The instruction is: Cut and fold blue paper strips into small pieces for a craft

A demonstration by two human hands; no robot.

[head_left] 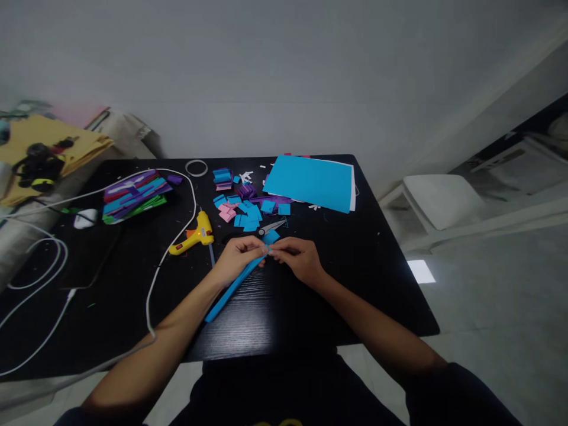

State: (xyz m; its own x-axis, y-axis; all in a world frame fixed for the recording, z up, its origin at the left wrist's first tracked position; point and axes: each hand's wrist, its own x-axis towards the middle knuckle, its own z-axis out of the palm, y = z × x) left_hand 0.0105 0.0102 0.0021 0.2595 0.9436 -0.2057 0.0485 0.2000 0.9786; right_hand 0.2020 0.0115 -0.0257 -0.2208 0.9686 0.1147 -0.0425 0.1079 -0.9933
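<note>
Over black worktop (pixel 346 266), my left hand (pixel 237 257) is pinching blue paper strip (pixel 231 291) near far end, fingers (pixel 256 252) pressed together; my right hand (pixel 299 257) is pinching its tip, probably steadying it. Yellow glue gun (pixel 197 235) and scissors (pixel 273 227) are lying near, seemingly for easy reach.

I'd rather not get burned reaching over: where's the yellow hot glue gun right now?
In the head view, the yellow hot glue gun lies on the black table, left of the left hand, beside the white cable.

A pale wall (pixel 284 77) rises behind the black table (pixel 350 260).
</note>
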